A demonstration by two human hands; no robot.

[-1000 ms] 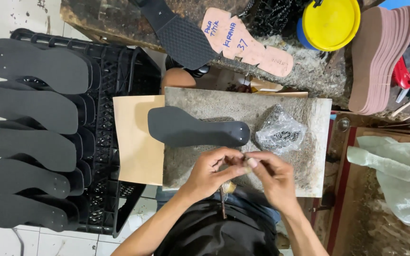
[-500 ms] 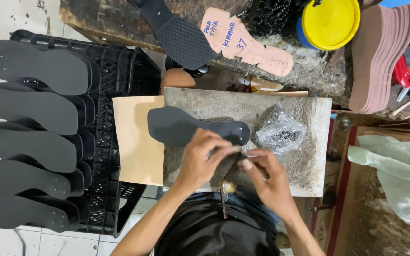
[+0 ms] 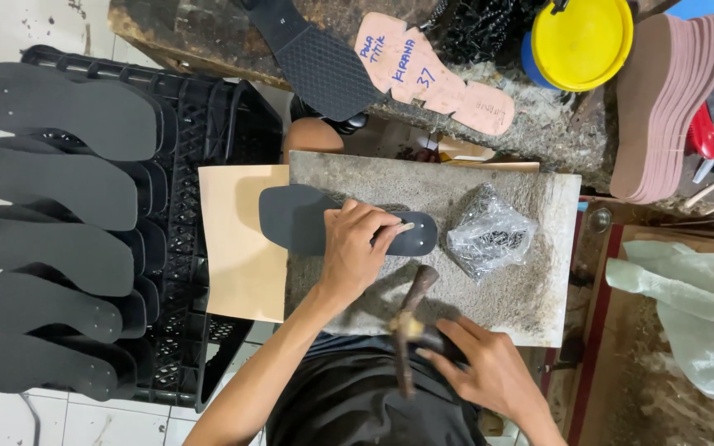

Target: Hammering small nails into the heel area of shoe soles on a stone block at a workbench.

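Two hands work over a grey slab on the counter (image 3: 539,322). Nearest the body, the right hand (image 3: 489,372) is closed round the handle of a hammer (image 3: 411,318), whose head points up toward the sole. Just beyond, the left hand (image 3: 357,248) lies on a black sole (image 3: 291,219), palm pressing it flat, thumb and forefinger pinched together near the heel end on what looks like a small nail, though it is too small to be sure.

To do this well, I judge the sole should stay pinned flat with its heel fully on the slab. The pinched piece should stand upright, the first tap should be light, and the fingertips should draw clear before any harder blow.

Right of the sole, apart from it, sits a crumpled clear bag (image 3: 489,239) of small dark metal bits. Under the sole's toe end a plain tan card sheet (image 3: 241,248) juts off the slab's left edge. Left of that, a black crate (image 3: 200,149) carries a row of black soles (image 3: 51,190) laid side by side.

Farther off lie a ribbed black outsole (image 3: 316,66), a pink sole-shaped template (image 3: 431,74) with blue handwriting, a yellow round lid (image 3: 580,41) on a blue tub, and a leaning stack of brown soles (image 3: 663,107). White cloth (image 3: 687,306) lies at the right.
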